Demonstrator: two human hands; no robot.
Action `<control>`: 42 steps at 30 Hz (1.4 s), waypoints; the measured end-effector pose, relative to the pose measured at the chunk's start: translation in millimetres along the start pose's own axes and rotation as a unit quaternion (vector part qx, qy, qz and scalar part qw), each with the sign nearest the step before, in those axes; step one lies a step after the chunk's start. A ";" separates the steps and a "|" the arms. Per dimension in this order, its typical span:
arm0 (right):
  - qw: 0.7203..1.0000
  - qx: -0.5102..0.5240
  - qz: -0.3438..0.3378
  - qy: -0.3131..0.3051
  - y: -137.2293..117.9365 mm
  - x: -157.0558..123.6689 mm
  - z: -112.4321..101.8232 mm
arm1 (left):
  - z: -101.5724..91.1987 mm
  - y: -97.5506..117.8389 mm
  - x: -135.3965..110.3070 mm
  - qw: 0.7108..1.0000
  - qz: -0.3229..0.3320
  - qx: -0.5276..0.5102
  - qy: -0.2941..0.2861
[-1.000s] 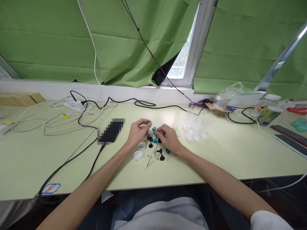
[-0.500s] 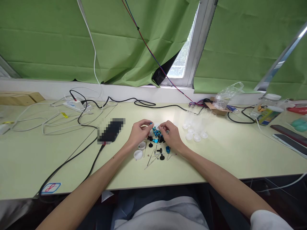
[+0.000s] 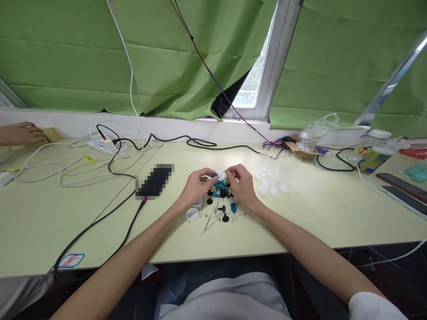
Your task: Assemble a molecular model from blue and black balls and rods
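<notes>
Over the pile of blue and black small parts (image 3: 223,194), my left hand (image 3: 200,184) is closed in a pinch on a small blue part (image 3: 215,176), mostly hidden by the fingertips. My right hand (image 3: 242,183) pinches a thin metal rod (image 3: 223,174), apparently a hex key, whose far end reaches toward the blue part. Whether the two touch I cannot tell. Nearer me lie several thin metal rods (image 3: 209,220), black round-headed parts (image 3: 225,218) and a blue part (image 3: 233,207). A white round cap (image 3: 192,215) sits below my left wrist.
Clear cups with white bases (image 3: 273,191) stand right of my hands. A phone (image 3: 155,181) with a black cable lies left. Cables and a power strip (image 3: 106,146) spread behind. Another person's hand (image 3: 25,133) rests on a cardboard box (image 3: 51,134) at far left.
My hands have shifted slightly right, and the rod in my right hand has swung from pointing down to slanting toward my left hand. Another person's hand has appeared at far left.
</notes>
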State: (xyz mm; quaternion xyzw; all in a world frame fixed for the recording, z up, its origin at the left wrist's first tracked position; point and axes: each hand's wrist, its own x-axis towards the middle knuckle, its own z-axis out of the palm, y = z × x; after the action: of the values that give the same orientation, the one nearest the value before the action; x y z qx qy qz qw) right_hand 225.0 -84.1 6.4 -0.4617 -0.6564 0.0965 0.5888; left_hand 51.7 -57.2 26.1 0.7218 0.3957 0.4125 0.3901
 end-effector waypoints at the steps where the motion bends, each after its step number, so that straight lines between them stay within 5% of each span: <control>1: 1.000 0.001 0.001 0.004 -0.3 0.1 -0.1 | 0.3 -0.3 -0.3 1.000 -0.001 0.002 -0.007; 12: 0.997 0.057 0.049 0.001 2.2 -1.5 2.2 | 3.3 -3.3 -2.7 0.989 0.057 0.123 -0.056; 21: 0.998 0.042 0.047 0.001 5.2 -0.9 2.1 | -0.1 -7.3 -0.6 0.960 0.165 0.225 -0.020; 31: 0.995 0.074 0.067 -0.023 4.2 -1.1 0.0 | 0.5 -5.4 -2.0 0.952 0.217 0.215 -0.004; 42: 0.994 0.085 0.067 -0.034 5.3 -0.8 1.8 | 1.9 -5.4 -4.2 0.958 0.200 0.204 -0.034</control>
State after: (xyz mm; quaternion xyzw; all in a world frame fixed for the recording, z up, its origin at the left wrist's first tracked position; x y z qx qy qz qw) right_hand 226.0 -81.0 1.8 -0.4493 -0.6329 0.2072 0.5955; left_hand 50.6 -59.4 19.4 0.8640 0.3052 0.3682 0.1573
